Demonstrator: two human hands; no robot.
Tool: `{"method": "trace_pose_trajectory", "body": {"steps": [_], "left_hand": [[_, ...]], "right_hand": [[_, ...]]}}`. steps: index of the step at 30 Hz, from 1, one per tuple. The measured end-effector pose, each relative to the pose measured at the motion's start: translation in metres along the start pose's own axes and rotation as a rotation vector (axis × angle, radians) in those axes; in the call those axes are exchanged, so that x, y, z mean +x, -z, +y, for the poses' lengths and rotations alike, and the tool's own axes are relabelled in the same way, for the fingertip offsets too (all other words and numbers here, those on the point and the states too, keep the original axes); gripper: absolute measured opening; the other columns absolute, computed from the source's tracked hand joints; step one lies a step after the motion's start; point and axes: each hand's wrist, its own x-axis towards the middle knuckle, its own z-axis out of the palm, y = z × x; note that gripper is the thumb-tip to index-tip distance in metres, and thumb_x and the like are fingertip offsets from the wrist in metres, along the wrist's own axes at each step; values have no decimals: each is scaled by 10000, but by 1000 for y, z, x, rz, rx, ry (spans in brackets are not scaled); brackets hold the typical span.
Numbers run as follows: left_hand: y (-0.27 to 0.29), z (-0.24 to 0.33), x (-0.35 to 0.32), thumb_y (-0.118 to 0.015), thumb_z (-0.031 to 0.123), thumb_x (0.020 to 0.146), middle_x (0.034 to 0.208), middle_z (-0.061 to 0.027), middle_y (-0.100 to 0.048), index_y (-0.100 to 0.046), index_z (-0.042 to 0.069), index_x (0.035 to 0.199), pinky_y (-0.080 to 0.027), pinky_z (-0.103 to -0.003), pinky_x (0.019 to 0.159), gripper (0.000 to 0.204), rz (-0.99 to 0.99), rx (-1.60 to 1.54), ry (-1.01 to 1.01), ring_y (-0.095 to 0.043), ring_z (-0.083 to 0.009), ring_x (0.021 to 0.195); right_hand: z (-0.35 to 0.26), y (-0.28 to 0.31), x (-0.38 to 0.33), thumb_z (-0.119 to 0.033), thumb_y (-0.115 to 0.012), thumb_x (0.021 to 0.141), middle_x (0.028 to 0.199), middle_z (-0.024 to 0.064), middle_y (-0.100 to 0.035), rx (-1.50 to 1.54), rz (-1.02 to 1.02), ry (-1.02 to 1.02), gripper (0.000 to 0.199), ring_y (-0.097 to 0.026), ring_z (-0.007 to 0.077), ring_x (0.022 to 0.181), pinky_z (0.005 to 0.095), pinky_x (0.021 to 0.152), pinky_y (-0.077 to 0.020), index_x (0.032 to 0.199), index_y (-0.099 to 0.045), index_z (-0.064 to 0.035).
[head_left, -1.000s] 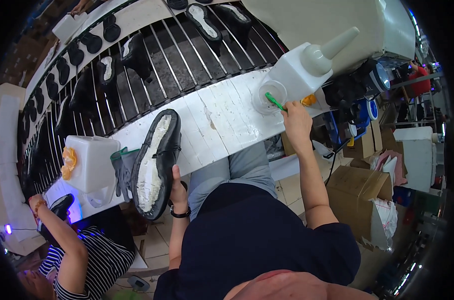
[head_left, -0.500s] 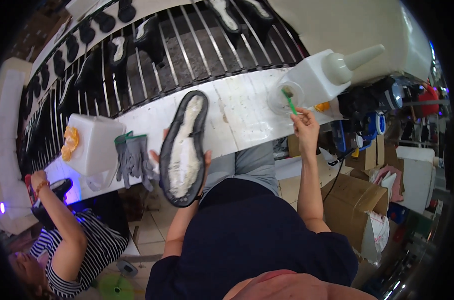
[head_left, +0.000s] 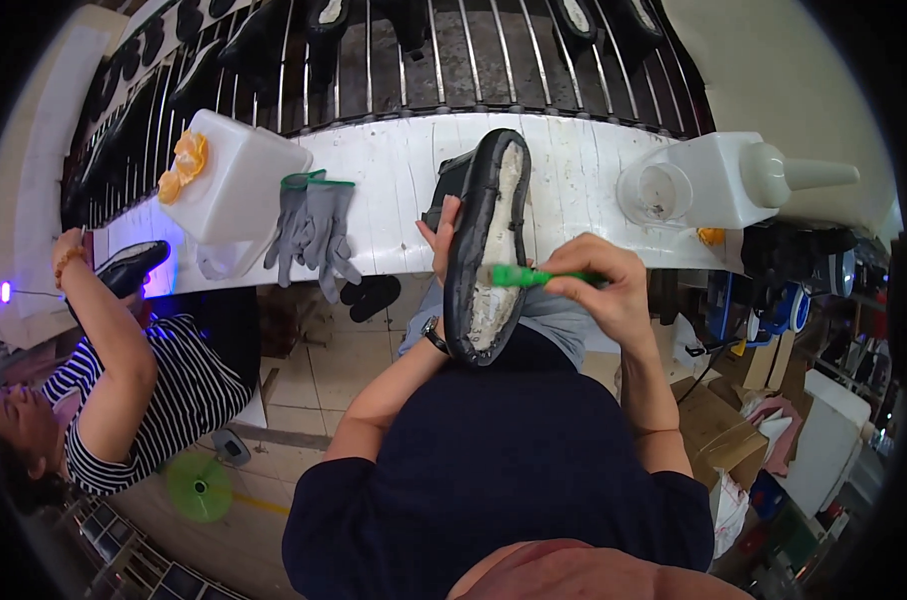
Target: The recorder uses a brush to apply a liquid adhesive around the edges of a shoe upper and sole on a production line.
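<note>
My left hand (head_left: 442, 240) holds a black shoe upper (head_left: 464, 285) over my lap, its underside turned toward me and its toe end down. A strip of rough whitish filling (head_left: 507, 200) runs along the middle of that underside, framed by the black edge. Between thumb and fingers, my right hand (head_left: 614, 290) grips a small green-handled brush (head_left: 519, 276). The brush head rests on or just over the lower middle of the whitish strip; contact itself is hard to make out. Most of my left hand's fingers are hidden behind the shoe.
A clear plastic cup (head_left: 664, 208) stands by a white nozzle bottle (head_left: 729, 175) on the white bench (head_left: 394, 150). Grey gloves (head_left: 314, 225) hang over its edge, beside a white container (head_left: 244, 175). Beyond runs a roller conveyor (head_left: 454, 60) with black shoes. A co-worker (head_left: 154, 390) sits at left.
My right hand has brought the brush from the cup to the shoe's underside. The view has swung right, and the shoe sits more upright before me.
</note>
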Motion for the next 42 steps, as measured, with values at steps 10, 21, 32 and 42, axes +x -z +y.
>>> {"method": "trace_pose_trajectory", "body": {"steps": [10, 21, 32, 42], "left_hand": [[24, -45, 5, -803, 260, 783, 1498, -240, -367, -252, 167, 1483, 128, -655, 1115, 895, -144, 536, -622, -328, -401, 1415], [3, -13, 2, -763, 156, 808, 1495, -201, -397, -327, 178, 1419, 127, -678, 1109, 751, -90, 729, -913, -362, -377, 1404], [5, -16, 4, -877, 325, 707, 1473, -257, -387, -251, 151, 1452, 82, -651, 1130, 988, -125, 846, -994, -376, -392, 1391], [-5, -9, 0, -683, 158, 866, 1500, -165, -411, -378, 188, 1372, 118, -699, 1095, 591, -121, 690, -967, -388, -354, 1398]], "right_hand": [[19, 2, 12, -9, -753, 800, 801, 68, -667, -349, 157, -21, 100, -587, 105, 704, 238, 613, -431, 891, -729, 26], [34, 9, 13, -72, -752, 827, 761, 46, -680, -245, 131, -116, 66, -493, 66, 600, 234, 536, -362, 845, -738, -10], [79, 30, 62, -154, -757, 855, 569, -73, -494, -411, 326, -94, 143, -312, 15, 526, 238, 464, -207, 845, -732, -13], [81, 37, 65, -169, -754, 859, 617, -56, -551, -329, 224, -250, 164, -377, 12, 548, 201, 490, -265, 839, -733, -8]]}}
